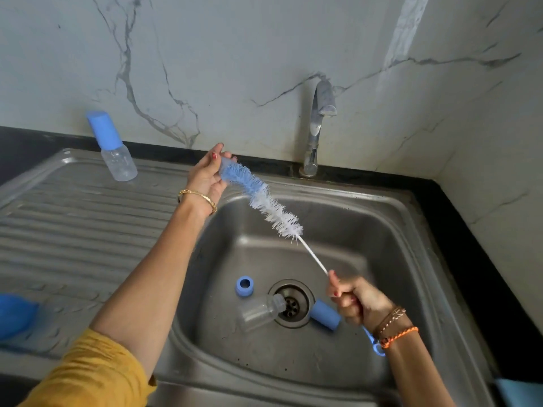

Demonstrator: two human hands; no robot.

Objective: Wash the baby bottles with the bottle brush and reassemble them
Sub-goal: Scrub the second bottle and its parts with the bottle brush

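Right grip clenched around brush handle; left grip pinching bristle tip above sink. Open bottle, ring, cap lying beside drain.

the scene is lit softly and evenly by daylight-like light, and only faint shadows are cast under the left hand and right hand. dull glare is seen on the sink beside the right hand. straight edges are bowed by wide-angle distortion, and blur is seen left of the left forearm.
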